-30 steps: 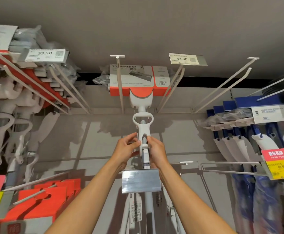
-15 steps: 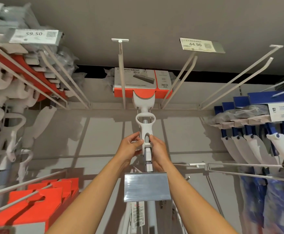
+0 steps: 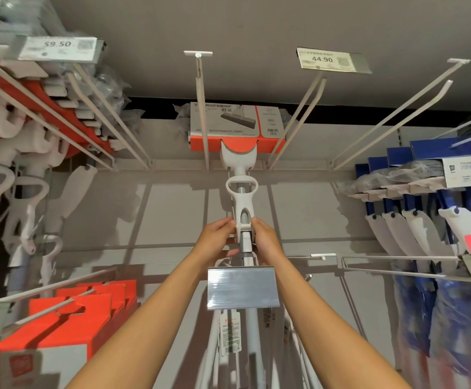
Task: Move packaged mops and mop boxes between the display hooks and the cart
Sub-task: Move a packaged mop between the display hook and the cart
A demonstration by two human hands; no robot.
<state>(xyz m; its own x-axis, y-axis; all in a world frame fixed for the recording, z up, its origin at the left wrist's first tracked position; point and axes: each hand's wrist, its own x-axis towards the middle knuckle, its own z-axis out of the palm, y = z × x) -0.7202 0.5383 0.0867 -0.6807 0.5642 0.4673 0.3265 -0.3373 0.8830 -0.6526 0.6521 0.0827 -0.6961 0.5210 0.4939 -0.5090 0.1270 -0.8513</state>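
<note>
Left hand [image 3: 219, 237]: raised overhead, fingers curled against the left side of the mop's white handle piece, gripping it.
Right hand [image 3: 265, 239]: raised opposite, fingers curled on the right side of the same handle piece, gripping it.
Mop [image 3: 241, 209]: held upright between both hands, white lever handle over a grey pole; its head end sits in an orange and white mop box [image 3: 235, 126] high against the back panel.
Mop box position: between two long display hooks [image 3: 202, 108], just under the shelf ceiling; whether it hangs on a hook cannot be told.
Price tag [image 3: 331, 60]: reads 44.90, on the hook arm right of the box.
Blank label holder [image 3: 242, 287]: in front of the pole, below the hands.
Left side: white-handled mops and orange boxes [image 3: 68, 315] hang on hooks, under a 9.50 tag [image 3: 59, 47].
Right side: blue packaged mops [image 3: 425, 220] hang in a row.
</note>
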